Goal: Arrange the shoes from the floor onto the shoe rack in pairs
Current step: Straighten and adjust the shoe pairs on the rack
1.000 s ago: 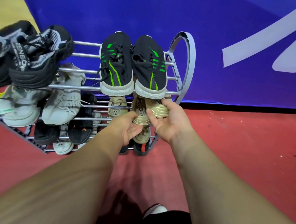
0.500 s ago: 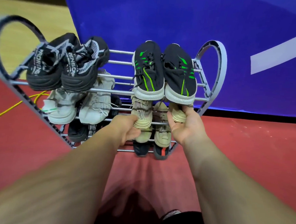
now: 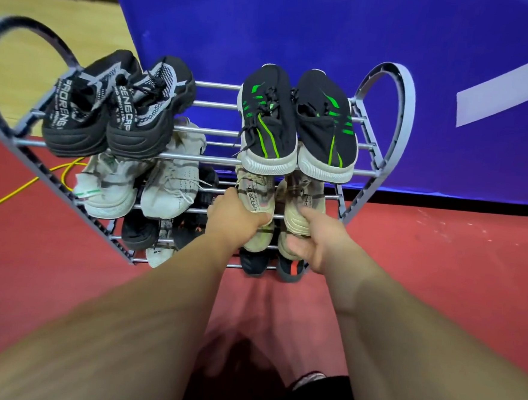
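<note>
A grey shoe rack (image 3: 212,158) with metal bars stands on the red floor. Its top tier carries a black-and-grey pair (image 3: 119,108) on the left and a black-and-green pair (image 3: 296,124) on the right. On the second tier a white pair (image 3: 138,188) lies at the left. To their right, under the green pair, lie two beige shoes side by side. My left hand (image 3: 239,218) grips the heel of the left beige shoe (image 3: 257,193). My right hand (image 3: 319,241) holds the heel of the right beige shoe (image 3: 300,202), thumb on top. The toes of both beige shoes are hidden.
Lower tiers hold dark shoes (image 3: 138,231), a white one (image 3: 159,252) and a black pair with orange marks (image 3: 292,269). A blue banner wall (image 3: 299,30) stands close behind the rack. A yellow cable (image 3: 23,186) runs over the floor at the left. My foot (image 3: 309,379) is below.
Both hands have pushed the beige shoes further onto the second tier, and the right shoe now lies beside the left one. The view has swung left, showing the whole rack.
</note>
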Action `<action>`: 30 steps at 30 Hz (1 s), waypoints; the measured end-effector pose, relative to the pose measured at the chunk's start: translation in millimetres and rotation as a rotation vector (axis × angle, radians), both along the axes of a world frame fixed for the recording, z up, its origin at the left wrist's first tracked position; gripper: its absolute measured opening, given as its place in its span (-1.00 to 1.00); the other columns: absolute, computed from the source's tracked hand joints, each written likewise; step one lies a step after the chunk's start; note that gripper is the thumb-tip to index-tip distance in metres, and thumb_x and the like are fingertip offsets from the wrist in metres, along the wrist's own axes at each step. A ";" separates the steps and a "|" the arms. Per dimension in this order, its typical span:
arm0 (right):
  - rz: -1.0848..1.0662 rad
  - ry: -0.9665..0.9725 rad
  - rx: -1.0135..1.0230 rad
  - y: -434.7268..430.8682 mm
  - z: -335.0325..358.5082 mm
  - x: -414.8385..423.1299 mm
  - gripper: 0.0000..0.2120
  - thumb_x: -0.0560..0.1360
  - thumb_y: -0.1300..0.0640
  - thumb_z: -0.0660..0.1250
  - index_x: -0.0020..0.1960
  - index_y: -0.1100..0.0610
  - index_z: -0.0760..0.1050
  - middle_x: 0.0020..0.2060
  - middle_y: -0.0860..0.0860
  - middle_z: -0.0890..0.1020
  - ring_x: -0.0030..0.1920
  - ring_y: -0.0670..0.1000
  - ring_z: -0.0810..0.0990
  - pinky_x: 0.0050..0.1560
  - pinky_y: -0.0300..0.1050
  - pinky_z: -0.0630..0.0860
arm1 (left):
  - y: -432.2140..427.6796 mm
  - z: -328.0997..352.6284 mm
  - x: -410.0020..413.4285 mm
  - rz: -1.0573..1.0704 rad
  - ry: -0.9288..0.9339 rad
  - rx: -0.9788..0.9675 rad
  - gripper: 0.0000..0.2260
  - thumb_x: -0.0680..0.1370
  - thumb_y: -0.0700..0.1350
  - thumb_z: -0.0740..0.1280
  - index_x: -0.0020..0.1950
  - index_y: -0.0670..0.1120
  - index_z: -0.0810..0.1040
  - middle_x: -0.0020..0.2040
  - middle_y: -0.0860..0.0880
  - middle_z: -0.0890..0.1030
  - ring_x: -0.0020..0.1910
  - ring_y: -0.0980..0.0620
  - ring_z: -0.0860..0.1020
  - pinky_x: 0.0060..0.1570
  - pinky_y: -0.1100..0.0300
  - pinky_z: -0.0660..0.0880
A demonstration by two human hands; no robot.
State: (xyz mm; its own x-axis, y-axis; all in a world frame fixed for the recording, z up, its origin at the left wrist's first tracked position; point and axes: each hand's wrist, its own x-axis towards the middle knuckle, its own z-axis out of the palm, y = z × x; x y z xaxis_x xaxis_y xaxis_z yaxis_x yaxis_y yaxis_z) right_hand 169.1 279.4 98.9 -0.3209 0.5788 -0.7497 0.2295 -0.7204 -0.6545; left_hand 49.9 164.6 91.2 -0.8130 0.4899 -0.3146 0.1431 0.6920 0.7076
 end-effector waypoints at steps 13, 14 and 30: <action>0.278 -0.290 0.465 -3.6 5.4 12.4 -0.44 0.52 -0.07 0.46 0.31 0.12 0.25 -0.18 0.09 0.57 -0.22 0.24 0.73 -0.21 0.27 0.69 | 3.5 -8.6 4.1 -0.003 0.036 0.087 -0.47 0.25 0.14 0.54 0.08 0.02 0.41 0.04 0.00 0.63 0.19 -0.14 0.53 0.17 -0.07 0.51; 0.266 -0.268 0.452 -2.7 4.1 11.5 -0.48 0.54 -0.04 0.45 0.29 0.11 0.23 -0.20 0.12 0.57 -0.25 0.23 0.70 -0.17 0.31 0.67 | 3.7 -9.5 3.6 -0.015 0.039 0.087 -0.47 0.25 0.14 0.54 0.09 0.04 0.41 0.04 0.01 0.63 0.19 -0.13 0.53 0.17 -0.06 0.51; 0.217 -0.218 0.478 2.0 -5.9 0.0 -0.58 0.49 -0.05 0.42 0.25 0.05 0.38 -0.05 0.19 0.66 -0.35 0.21 0.68 -0.39 0.12 0.69 | 9.7 -16.6 4.1 -0.024 0.102 0.121 -0.48 0.29 0.16 0.59 0.04 0.09 0.36 -0.09 0.14 0.53 0.23 -0.10 0.52 0.11 0.03 0.49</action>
